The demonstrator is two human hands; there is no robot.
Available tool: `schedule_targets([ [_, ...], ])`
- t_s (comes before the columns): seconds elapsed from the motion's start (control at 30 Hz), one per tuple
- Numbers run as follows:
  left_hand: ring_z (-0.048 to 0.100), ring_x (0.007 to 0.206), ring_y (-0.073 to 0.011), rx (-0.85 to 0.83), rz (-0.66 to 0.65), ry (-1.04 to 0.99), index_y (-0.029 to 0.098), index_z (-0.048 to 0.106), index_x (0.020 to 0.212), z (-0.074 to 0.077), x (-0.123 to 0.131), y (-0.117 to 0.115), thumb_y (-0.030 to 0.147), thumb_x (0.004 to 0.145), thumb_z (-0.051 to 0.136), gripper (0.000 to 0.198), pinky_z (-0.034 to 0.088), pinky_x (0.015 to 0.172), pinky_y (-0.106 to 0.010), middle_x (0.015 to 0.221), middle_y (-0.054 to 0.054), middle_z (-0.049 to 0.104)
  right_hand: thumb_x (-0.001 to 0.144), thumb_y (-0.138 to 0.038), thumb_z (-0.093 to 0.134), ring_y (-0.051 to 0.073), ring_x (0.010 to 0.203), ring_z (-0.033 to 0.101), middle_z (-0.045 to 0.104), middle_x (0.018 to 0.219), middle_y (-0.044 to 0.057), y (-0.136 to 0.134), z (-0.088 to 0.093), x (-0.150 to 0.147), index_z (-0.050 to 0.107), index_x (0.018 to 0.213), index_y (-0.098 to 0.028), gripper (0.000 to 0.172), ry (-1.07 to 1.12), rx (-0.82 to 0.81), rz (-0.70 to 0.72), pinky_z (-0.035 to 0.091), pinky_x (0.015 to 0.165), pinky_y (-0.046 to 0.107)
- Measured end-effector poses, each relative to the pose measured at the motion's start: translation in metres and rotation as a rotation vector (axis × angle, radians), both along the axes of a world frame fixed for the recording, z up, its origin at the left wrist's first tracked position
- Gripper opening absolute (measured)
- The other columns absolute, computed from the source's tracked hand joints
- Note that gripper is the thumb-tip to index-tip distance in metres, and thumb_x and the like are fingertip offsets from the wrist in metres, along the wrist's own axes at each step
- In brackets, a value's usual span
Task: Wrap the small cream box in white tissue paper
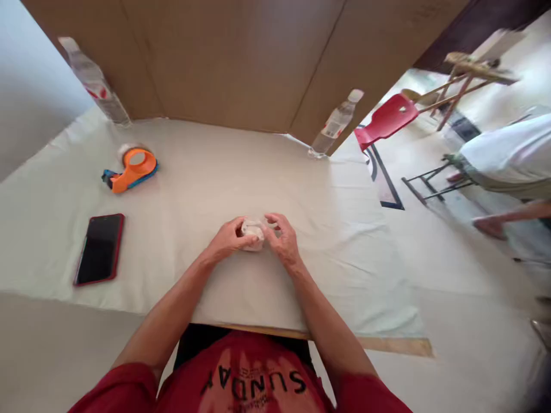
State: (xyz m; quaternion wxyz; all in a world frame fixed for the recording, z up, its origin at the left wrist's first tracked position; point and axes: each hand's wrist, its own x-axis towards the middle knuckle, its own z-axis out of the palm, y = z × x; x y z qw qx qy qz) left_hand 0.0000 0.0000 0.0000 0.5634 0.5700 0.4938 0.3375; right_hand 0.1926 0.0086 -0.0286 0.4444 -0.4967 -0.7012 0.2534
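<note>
A small whitish lump (253, 234), which looks wrapped in something pale or clear, is low over the cloth in front of me. My left hand (229, 238) grips it from the left, thumb along its near side and fingers behind. At its right edge is my right hand (282, 238), fingers curved and apart, with a gap between thumb and forefinger. The right thumb tip is close against the lump; whether it presses on it I cannot tell. What the lump is exactly does not show.
A pale cloth (206, 172) covers the table. To the left lie a phone (100, 249) and an orange tape dispenser (134, 169). Clear bottles (97, 83) (338, 123) stand by the cardboard panel (224, 63). At right are a red chair (387, 120) and another person (512, 152).
</note>
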Motion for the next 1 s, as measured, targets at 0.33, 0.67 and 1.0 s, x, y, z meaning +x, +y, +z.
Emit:
schedule_targets([
  [0.33,0.064,0.091,-0.0200,-0.077,-0.038,-0.133,0.015,0.062,0.124,-0.002,-0.004,-0.002,0.043,0.072,0.075,0.061,0.050,0.076,-0.027,0.104,-0.006,0.069,0.092,-0.048,0.057,0.028,0.130,0.055,0.060,0.137,0.011,-0.004,-0.004,-0.005,0.072,0.099,-0.024,0.029,-0.017,-0.123,0.111,0.040,0.113,0.049],
  [0.67,0.063,0.082,-0.0168,-0.085,-0.008,-0.134,0.014,0.064,0.112,-0.008,-0.008,0.001,0.041,0.071,0.075,0.051,0.048,0.072,-0.026,0.094,-0.004,0.068,0.088,-0.043,0.062,0.019,0.091,0.066,0.072,0.102,0.006,0.016,0.022,-0.010,0.068,0.108,-0.021,0.031,0.182,-0.420,0.258,0.053,0.084,0.034],
  [1.0,0.062,0.075,-0.0158,-0.052,0.028,-0.059,0.015,0.067,0.105,-0.007,-0.007,-0.001,0.045,0.072,0.072,0.044,0.048,0.067,-0.025,0.085,-0.002,0.067,0.083,-0.032,0.062,0.017,0.081,0.064,0.072,0.090,0.004,0.008,0.019,-0.020,0.071,0.089,-0.021,0.016,0.140,-0.340,0.162,0.050,0.074,0.030],
])
